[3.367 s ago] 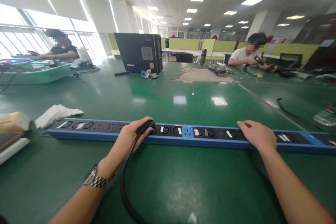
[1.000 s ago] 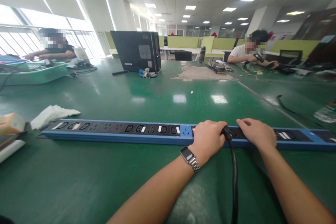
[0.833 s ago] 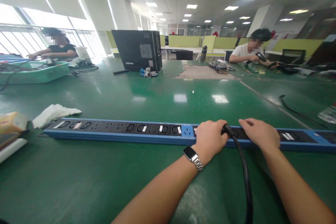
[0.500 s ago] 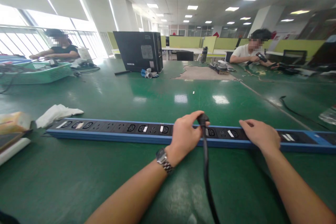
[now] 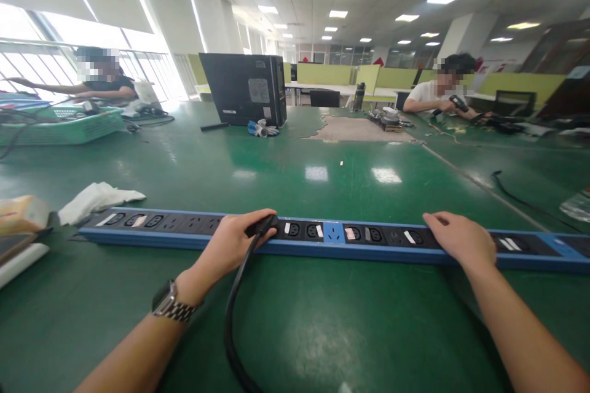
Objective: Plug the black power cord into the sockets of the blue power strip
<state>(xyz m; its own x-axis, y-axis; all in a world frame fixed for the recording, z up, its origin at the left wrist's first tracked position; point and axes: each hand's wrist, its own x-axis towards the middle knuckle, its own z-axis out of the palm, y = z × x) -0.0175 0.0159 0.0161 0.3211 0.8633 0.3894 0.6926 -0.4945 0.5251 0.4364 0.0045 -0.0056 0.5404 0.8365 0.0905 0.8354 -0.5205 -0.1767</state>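
A long blue and black power strip (image 5: 332,252) lies across the green table in front of me, its row of sockets facing up. My left hand (image 5: 227,244), with a watch on the wrist, is closed around a black power plug (image 5: 268,222) over the middle-left sockets. Whether the plug sits in a socket or just above it is hidden by my fingers. From the plug a thick black cable (image 5: 229,319) hangs down toward me. My right hand (image 5: 463,241) grips the strip farther right, its fingers curled over the top and partly out of sight.
A black computer case (image 5: 246,89) stands on the far side, with blue and white gloves (image 5: 262,128) before it. White tissue (image 5: 98,199) lies by the strip's left end. A green basket (image 5: 69,130) is at far left. Two people sit across the table.
My left hand has moved left along the strip with the plug, uncovering a blue socket and others near the middle. My right hand has stayed in place.
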